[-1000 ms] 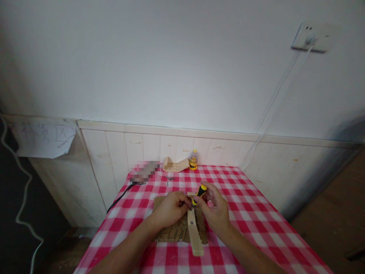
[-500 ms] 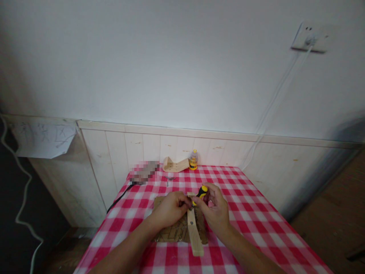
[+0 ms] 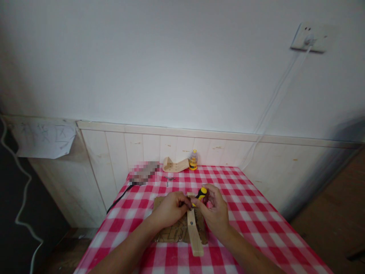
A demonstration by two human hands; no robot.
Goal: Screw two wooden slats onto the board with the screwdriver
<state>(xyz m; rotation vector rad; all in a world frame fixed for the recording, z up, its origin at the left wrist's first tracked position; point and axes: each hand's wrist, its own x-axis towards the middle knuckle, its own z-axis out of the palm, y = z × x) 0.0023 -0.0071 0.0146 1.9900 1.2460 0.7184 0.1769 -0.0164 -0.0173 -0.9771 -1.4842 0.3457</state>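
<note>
A short yellow-and-black screwdriver (image 3: 202, 193) is in my right hand (image 3: 216, 208), its handle tilted up to the right between thumb and fingers. Its tip points down at a pale wooden strip (image 3: 195, 240) and is hidden by my fingers. My left hand (image 3: 173, 209) is closed, fingertips pinched at the strip beside the screwdriver's tip; what they pinch is too small to make out. A round metal screw head (image 3: 191, 223) shows on the strip nearer to me. Beneath the strip lies a brown cardboard piece (image 3: 171, 234) with dark lines on it.
Several loose screws (image 3: 170, 178) lie farther back on the red-and-white checked tablecloth (image 3: 234, 228). A curved wooden part (image 3: 175, 166) and a yellow-capped glue bottle (image 3: 193, 160) stand against the wall. A blurred-out object (image 3: 145, 173) with a black strap sits at the back left.
The screwdriver handle and my right hand's fingers have shifted very slightly. My left hand and the wooden strip stay in place.
</note>
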